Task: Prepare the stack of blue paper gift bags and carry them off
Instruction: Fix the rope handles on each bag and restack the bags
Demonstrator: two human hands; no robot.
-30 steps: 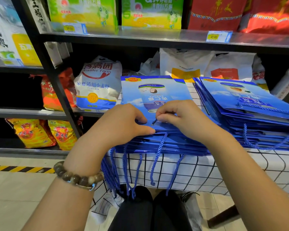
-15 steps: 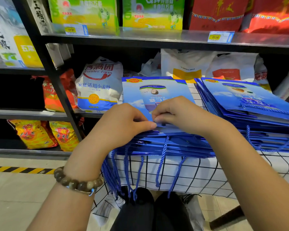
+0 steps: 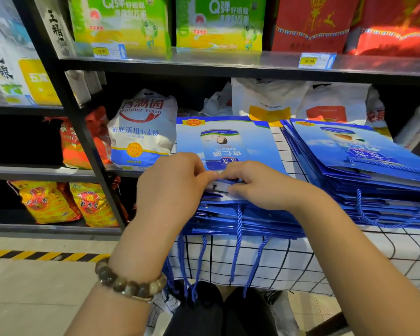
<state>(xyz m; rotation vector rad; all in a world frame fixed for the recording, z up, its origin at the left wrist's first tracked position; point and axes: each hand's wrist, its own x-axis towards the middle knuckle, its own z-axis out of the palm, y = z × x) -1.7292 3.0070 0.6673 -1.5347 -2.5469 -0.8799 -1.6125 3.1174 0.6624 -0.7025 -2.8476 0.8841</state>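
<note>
Near edge of top bag has lifted off the stack. The left hand and right hand pinch it.

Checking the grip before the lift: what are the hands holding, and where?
The left hand and right hand pinch the near edge of the top blue bag.

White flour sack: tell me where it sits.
Head view, left of centre: the white flour sack stands on the middle shelf, left of the blue gift bags.
</note>
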